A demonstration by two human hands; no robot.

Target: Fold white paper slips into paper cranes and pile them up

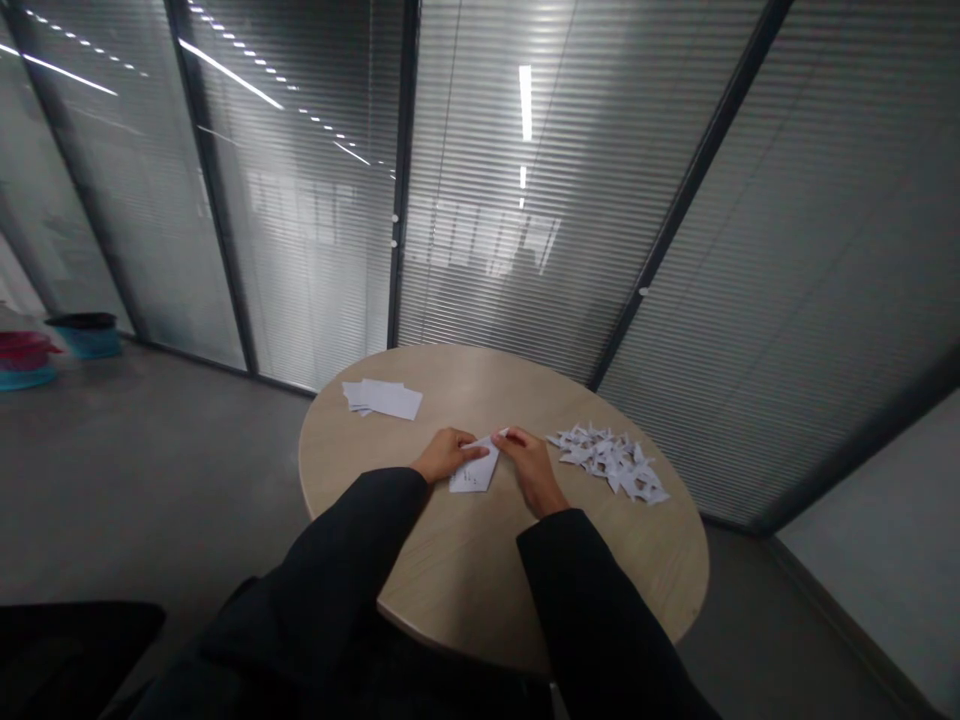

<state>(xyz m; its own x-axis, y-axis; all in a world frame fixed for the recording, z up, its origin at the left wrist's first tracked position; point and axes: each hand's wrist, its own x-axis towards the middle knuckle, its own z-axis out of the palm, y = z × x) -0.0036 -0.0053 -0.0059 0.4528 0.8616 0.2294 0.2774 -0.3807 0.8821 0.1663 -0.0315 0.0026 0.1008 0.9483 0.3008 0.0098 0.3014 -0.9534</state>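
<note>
A folded sheet of white paper [472, 476] with dark marks on it lies on the round wooden table [480, 370] in front of me. From the left side, my left hand [448, 455] holds its upper edge, thumb on top. My right hand [527, 462] pinches the paper's upper right corner, which comes to a point between thumb and fingers. Right of that hand spreads a heap of small pointed folded paper pieces [615, 462]. Several flat white paper sheets [391, 398] lie overlapping near the table's far left edge.
Glass partitions with blinds [510, 270] stand just behind the table. On the floor at far left are a blue bin [90, 338] and a pink basin [24, 350]. A black chair-like shape [75, 650] fills the lower left corner. A pale wall [885, 550] rises at right.
</note>
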